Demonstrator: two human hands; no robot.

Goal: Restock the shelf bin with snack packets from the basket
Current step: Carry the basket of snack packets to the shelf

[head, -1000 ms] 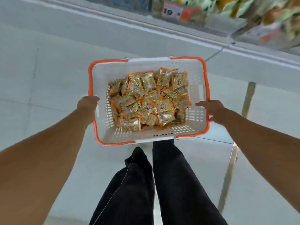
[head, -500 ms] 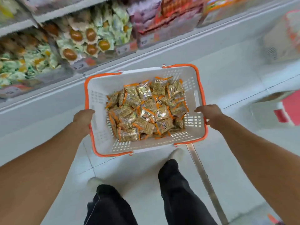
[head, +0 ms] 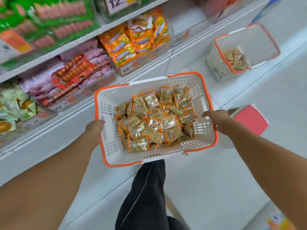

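A white perforated plastic basket with an orange rim (head: 206,103) is held above the pale tiled floor (head: 216,188), carried level between both hands. The left hand (head: 94,130) grips the basket's left rim, fingers curled over the edge and out of sight beneath it. The right hand (head: 217,119) grips the right rim, thumb lying along the top edge and fingers wrapped round the outside. Inside the basket lies a loose heap of small clear-and-orange snack packets (head: 154,120), piled toward the middle and right of the basket floor; all packets are in the basket, none in either hand.

To the left stands white store shelving (head: 54,123). Its lower shelf holds clear bins: one of orange packets (head: 132,40), one of pink wrappers with an orange-brown pack on top (head: 74,70), and one of pale green packets (head: 15,105), partly blurred. Price labels front the bins; the digits are not fully legible. Green packs (head: 41,15) fill the shelf above.

A second white basket with an orange rim (head: 259,37) stands on the floor well ahead and to the right, with a few similar packets in its bottom. A pink-topped stool (head: 249,119) sits just beyond the right hand. The person's dark trouser leg (head: 146,188) shows below the carried basket.
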